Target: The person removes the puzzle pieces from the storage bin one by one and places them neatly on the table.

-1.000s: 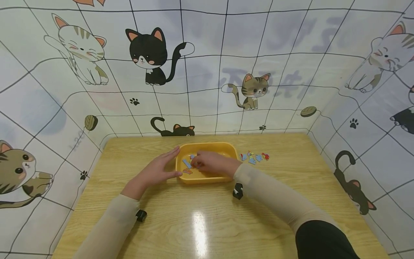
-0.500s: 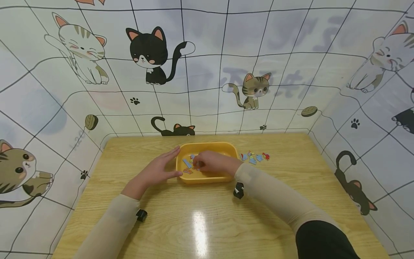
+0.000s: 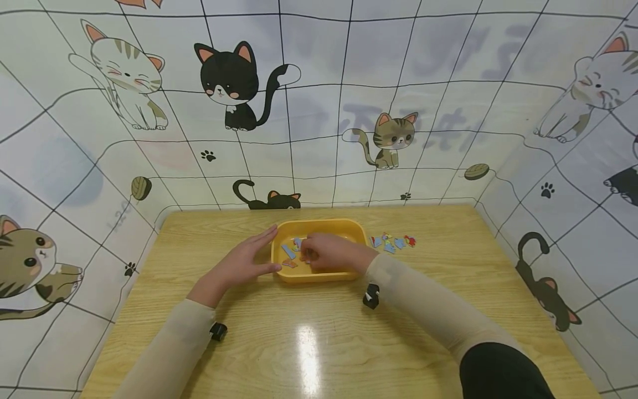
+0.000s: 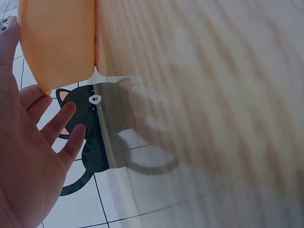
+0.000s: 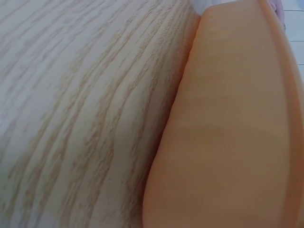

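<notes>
The tray [image 3: 319, 277] in the centre of the head view is plain bright yellow (both wrist views render it closer to orange). Inside it, at left, show a light-blue strip [image 3: 288, 251] and an orange-brown piece [image 3: 289, 264]; the cutouts [image 3: 400, 243] right of centre mix light blue, red and yellow. The table [image 3: 259, 343] is honey-toned with streaked wood grain. Both sleeves [image 3: 169, 343] are plain beige, with black fabric [image 3: 503, 371] at lower right. Above, the white backdrop [image 3: 314, 61] carries black grid lines, paw prints, and black-and-white and brown-striped cats.
</notes>
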Demonstrator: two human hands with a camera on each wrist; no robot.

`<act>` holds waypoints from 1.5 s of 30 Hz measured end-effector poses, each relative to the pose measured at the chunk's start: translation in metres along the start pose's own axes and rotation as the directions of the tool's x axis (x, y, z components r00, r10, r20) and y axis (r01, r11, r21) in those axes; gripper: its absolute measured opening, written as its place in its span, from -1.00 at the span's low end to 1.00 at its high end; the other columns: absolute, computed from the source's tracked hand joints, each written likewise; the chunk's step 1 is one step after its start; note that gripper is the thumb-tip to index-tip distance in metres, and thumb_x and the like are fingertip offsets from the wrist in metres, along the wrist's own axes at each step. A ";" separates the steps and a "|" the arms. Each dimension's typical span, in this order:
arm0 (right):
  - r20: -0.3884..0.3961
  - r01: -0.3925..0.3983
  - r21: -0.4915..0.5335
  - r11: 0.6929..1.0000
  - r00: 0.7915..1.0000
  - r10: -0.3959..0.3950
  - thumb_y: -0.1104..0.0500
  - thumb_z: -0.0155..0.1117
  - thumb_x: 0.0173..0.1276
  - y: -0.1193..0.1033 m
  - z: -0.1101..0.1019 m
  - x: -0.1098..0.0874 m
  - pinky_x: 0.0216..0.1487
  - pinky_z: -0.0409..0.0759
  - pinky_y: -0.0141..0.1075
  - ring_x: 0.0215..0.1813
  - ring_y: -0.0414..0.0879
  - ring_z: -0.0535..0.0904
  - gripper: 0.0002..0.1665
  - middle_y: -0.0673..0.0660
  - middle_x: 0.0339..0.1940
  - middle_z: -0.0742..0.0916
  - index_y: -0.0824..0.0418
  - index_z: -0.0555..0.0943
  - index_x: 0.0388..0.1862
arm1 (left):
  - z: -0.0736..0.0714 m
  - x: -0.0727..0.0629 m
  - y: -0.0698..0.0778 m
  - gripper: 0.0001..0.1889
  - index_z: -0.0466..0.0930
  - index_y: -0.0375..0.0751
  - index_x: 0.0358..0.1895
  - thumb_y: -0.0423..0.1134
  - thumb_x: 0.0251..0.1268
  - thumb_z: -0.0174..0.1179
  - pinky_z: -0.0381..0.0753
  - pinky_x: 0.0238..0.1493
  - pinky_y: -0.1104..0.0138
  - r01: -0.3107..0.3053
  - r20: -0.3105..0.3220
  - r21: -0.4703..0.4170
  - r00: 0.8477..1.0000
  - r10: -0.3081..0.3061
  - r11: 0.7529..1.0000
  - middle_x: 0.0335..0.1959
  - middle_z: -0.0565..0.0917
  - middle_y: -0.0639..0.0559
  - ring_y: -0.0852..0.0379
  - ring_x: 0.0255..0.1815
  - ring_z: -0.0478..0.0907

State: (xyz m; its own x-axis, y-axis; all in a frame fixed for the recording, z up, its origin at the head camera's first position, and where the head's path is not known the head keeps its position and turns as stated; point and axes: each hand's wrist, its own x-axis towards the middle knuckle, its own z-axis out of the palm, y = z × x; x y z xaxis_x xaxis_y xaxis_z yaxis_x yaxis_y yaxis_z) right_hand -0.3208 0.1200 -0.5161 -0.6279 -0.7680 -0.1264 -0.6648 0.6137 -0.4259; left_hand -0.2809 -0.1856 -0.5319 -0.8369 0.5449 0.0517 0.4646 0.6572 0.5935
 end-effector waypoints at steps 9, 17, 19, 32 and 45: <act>-0.077 -0.069 0.060 0.996 0.994 0.074 0.16 0.49 0.47 0.004 -0.005 -0.014 0.02 0.68 -0.24 -0.07 -0.15 0.64 -0.75 -0.10 -0.05 0.74 0.05 0.69 0.08 | 0.001 0.001 0.001 0.08 0.08 0.01 0.84 0.35 0.45 0.40 0.11 0.74 -0.18 0.000 0.005 0.009 1.000 0.000 1.000 0.85 0.02 0.20 -0.16 0.81 0.07; -0.111 -0.085 0.111 0.990 0.989 0.097 0.21 0.43 0.50 0.009 -0.016 -0.028 -0.05 0.63 -0.25 -0.09 -0.17 0.60 -0.75 -0.09 -0.06 0.72 0.09 0.67 0.10 | 0.002 0.001 0.001 0.08 0.07 0.04 0.84 0.30 0.45 0.44 0.12 0.73 -0.21 0.012 0.011 0.004 1.000 -0.012 1.000 0.85 0.02 0.20 -0.17 0.81 0.06; -0.125 -0.085 0.108 0.990 0.987 0.099 0.23 0.40 0.48 0.009 -0.022 -0.033 -0.08 0.63 -0.23 -0.11 -0.15 0.61 -0.72 -0.09 -0.06 0.72 0.09 0.67 0.13 | 0.002 0.001 0.001 0.08 0.07 0.03 0.84 0.30 0.44 0.44 0.12 0.73 -0.21 0.013 0.011 0.002 1.000 -0.013 1.000 0.85 0.03 0.19 -0.17 0.81 0.06; -0.240 -0.078 0.097 0.992 0.966 0.099 0.29 0.32 0.44 0.021 -0.045 -0.062 -0.04 0.68 -0.16 -0.08 -0.08 0.64 -0.60 -0.02 -0.04 0.74 0.23 0.69 0.24 | 0.001 0.000 0.003 0.09 0.09 -0.06 0.83 0.34 0.45 0.41 0.13 0.71 -0.27 -0.001 0.002 0.009 1.000 0.001 1.000 0.86 0.04 0.10 -0.25 0.80 0.08; -0.307 -0.116 0.149 0.982 0.939 0.158 0.28 0.35 0.46 0.030 -0.054 -0.086 0.03 0.72 -0.11 -0.05 -0.07 0.66 -0.61 -0.05 -0.02 0.76 0.22 0.68 0.24 | 0.001 0.001 0.001 0.08 0.09 -0.04 0.83 0.37 0.46 0.38 0.11 0.73 -0.24 0.001 0.002 0.005 1.000 -0.001 1.000 0.86 0.06 0.08 -0.21 0.80 0.07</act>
State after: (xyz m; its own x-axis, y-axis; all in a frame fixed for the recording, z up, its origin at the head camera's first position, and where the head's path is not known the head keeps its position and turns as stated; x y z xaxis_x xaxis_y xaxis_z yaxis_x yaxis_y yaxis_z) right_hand -0.3091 0.2143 -0.4696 -0.8183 -0.5678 0.0890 -0.5196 0.6646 -0.5370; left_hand -0.2810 -0.1839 -0.5321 -0.8369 0.5451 0.0491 0.4648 0.6605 0.5897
